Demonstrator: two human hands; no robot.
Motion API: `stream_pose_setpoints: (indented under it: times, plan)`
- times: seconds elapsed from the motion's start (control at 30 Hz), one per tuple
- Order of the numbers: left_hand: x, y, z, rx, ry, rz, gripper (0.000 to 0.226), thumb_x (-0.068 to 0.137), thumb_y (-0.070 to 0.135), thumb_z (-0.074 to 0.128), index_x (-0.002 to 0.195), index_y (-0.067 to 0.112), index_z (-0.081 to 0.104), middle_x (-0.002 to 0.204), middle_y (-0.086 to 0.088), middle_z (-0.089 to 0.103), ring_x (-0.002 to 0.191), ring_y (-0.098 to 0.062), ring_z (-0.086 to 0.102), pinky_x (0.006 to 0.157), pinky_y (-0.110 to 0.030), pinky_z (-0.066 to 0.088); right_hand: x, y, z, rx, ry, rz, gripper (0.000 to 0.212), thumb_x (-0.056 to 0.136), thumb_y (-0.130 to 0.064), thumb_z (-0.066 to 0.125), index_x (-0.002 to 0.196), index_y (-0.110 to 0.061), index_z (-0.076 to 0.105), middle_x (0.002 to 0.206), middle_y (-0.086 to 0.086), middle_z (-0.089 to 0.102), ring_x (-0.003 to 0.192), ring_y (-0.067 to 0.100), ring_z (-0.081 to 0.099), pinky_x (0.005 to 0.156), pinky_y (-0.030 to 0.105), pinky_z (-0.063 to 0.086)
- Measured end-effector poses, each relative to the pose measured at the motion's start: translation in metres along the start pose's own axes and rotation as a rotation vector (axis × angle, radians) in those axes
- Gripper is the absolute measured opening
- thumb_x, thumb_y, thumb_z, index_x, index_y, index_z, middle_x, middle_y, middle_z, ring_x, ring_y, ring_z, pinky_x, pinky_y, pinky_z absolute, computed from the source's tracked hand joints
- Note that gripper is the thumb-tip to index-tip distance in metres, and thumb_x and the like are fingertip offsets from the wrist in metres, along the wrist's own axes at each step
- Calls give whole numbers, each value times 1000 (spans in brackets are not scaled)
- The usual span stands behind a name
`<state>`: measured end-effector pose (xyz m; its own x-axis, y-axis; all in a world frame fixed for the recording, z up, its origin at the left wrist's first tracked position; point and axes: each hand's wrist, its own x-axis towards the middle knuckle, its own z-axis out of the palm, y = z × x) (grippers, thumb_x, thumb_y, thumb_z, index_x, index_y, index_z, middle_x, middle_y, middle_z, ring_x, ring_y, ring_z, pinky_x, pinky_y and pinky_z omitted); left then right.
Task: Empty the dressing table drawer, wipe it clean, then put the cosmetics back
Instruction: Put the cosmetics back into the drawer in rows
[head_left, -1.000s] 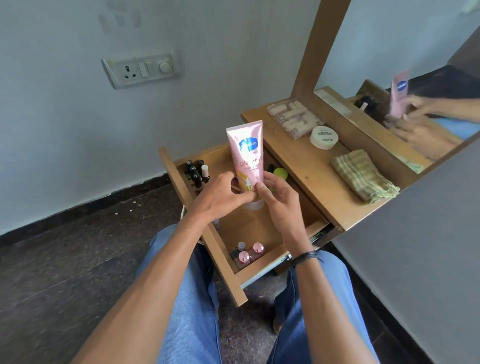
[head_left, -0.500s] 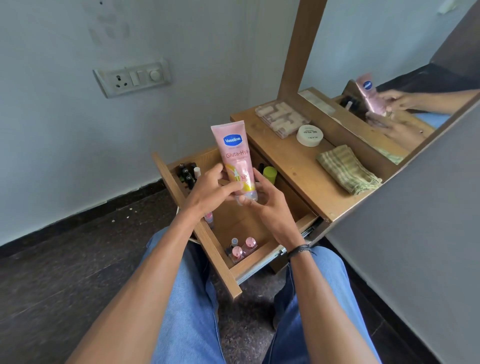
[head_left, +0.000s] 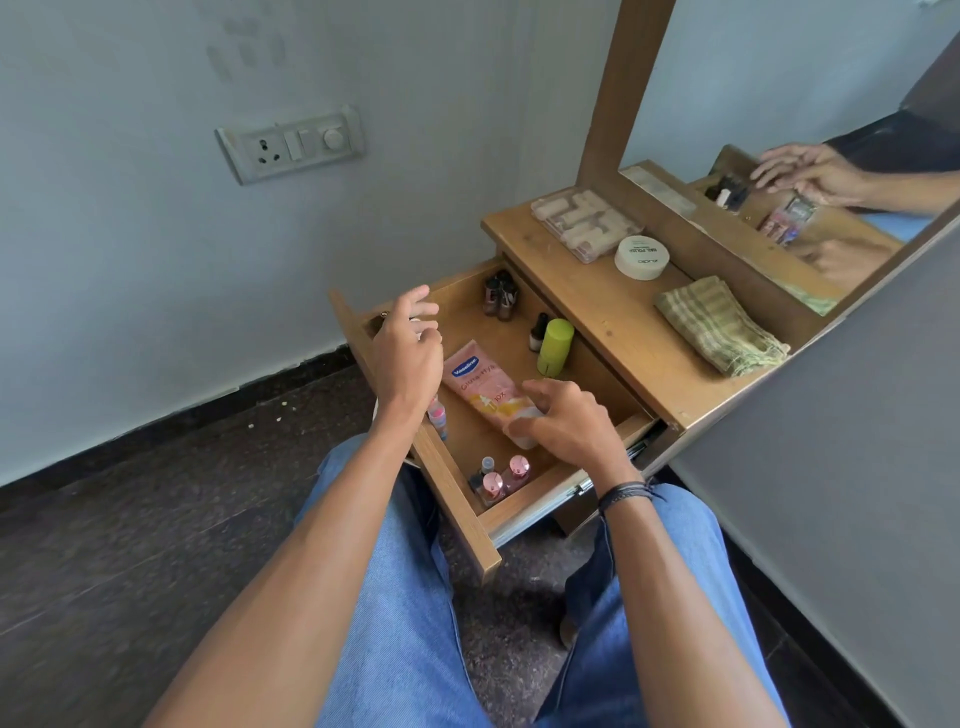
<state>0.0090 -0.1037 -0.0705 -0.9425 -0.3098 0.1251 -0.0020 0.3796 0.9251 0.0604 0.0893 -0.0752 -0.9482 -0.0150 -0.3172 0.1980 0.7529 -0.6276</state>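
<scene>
The wooden drawer (head_left: 535, 508) of the dressing table is pulled out over my knees. A pink lotion tube (head_left: 478, 382) lies slanted on the drawer floor. My right hand (head_left: 563, 423) curls round its white cap end. My left hand (head_left: 405, 353) hovers over the drawer's left wall, fingers loose, holding nothing. Inside the drawer are also a green bottle (head_left: 555, 347), a small dark dropper bottle (head_left: 539, 332), dark nail polish bottles (head_left: 498, 299) at the back, pink nail polish bottles (head_left: 501, 480) at the front and a small pink bottle (head_left: 437, 415) by the left wall.
On the table top sit a clear box of rollers (head_left: 584, 223), a white jar (head_left: 641, 257) and a folded green checked cloth (head_left: 719, 325). A mirror (head_left: 779, 104) rises behind them. A grey wall stands to the right, dark stone floor to the left.
The pink tube was held upright in both hands above the drawer; now it lies on the drawer floor. My left hand has let go and moved left.
</scene>
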Motion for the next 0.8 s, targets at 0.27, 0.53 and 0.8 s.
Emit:
stream_pose_setpoints:
  times: [0.27, 0.53, 0.8]
  plan:
    - [1, 0, 2, 98, -71, 17, 46, 96, -1, 52, 137, 19, 58, 118, 6, 69, 103, -9, 65, 91, -33, 57, 7, -3, 11, -87, -77, -18, 67, 76, -51, 80, 137, -29, 59, 115, -1, 71, 96, 18, 68, 88, 39, 58]
    - [1, -1, 3, 164, -119, 36, 42, 99, 6, 55, 138, 22, 57, 113, 14, 65, 91, 5, 58, 81, -23, 52, 9, -4, 20, -183, -60, -43, 74, 67, -61, 81, 132, -35, 58, 105, -4, 71, 89, 19, 69, 80, 41, 59]
    - [2, -2, 5, 212, -139, 48, 43, 99, 8, 55, 139, 24, 55, 110, 18, 62, 89, 11, 55, 86, -31, 55, 9, -6, 23, -155, -69, -98, 66, 79, -56, 81, 134, -28, 59, 116, 1, 72, 97, 22, 69, 83, 39, 58]
